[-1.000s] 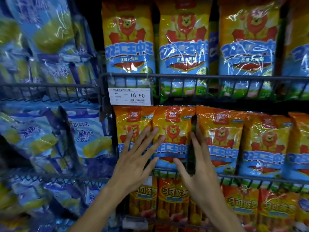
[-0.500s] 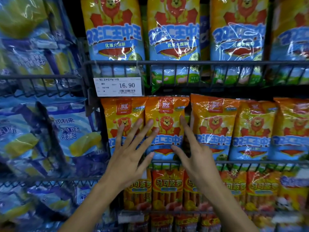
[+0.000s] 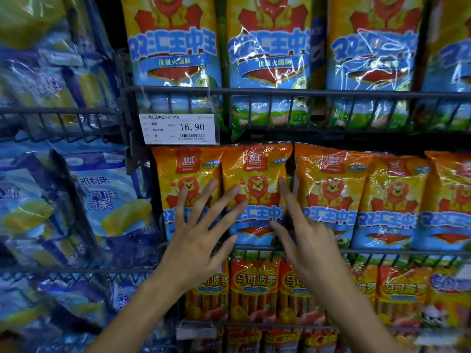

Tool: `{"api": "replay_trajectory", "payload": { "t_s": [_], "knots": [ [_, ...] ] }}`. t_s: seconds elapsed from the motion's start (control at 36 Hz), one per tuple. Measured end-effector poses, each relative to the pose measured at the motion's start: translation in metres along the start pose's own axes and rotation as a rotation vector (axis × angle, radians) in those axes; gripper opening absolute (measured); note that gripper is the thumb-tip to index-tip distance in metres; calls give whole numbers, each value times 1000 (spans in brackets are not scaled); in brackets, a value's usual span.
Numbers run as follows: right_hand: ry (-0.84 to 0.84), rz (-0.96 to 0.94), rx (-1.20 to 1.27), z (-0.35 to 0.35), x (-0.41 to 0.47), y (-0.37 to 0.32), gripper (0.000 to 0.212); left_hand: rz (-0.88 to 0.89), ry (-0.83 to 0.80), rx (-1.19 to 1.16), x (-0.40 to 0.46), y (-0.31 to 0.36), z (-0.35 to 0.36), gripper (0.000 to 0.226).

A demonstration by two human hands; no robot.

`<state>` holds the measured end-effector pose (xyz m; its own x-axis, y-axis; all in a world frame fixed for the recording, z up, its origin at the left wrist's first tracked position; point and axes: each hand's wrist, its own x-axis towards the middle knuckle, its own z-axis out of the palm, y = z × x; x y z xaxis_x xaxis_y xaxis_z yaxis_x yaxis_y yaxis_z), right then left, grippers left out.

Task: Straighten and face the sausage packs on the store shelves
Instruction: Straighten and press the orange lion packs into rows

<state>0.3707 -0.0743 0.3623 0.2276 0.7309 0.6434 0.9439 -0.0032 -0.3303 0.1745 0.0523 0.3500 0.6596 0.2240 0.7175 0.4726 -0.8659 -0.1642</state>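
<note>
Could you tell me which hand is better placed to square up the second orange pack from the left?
The right hand, probably: its fingers reach into the gap beside the second orange pack, at that pack's edge. The left hand lies spread flat across the first orange pack and this one.

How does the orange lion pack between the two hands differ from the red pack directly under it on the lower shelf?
The orange lion pack shows a cartoon lion above a blue band; the red pack shows yellow characters above visible sausage sticks. The orange lion pack looks wider and taller than the red pack. The left hand and right hand flank the orange lion pack with straight fingers; neither touches the red pack's front. Both packs stand upright, facing forward, behind wire rails.
</note>
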Motion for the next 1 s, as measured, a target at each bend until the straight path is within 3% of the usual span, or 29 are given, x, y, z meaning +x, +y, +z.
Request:
{"api": "replay_trajectory", "payload": {
  "t_s": [0.14,0.19,0.31,0.42,0.58,0.75,1.0],
  "knots": [
    [-25,1,4,5,-9,3,77,-30,93,-39,15,1,-9,57],
    [52,-6,8,3,-11,-1,77,-64,92,-35,24,-2,-13,59],
    [225,-195,8,0,1,-11,73,-64,30,8,33,-8,-13,59],
    [166,-310,-54,11,23,-17,66,-52,-13,38,35,-8,-14,60],
    [76,-270,-203,16,32,-4,73,-54,-33,86,39,-5,-14,61],
    [106,-248,-119,19,29,-10,78,-125,54,1,24,-13,-14,65],
    [86,-178,-119,22,40,-14,85,-167,21,67,32,-22,-10,61]
  ]
}}
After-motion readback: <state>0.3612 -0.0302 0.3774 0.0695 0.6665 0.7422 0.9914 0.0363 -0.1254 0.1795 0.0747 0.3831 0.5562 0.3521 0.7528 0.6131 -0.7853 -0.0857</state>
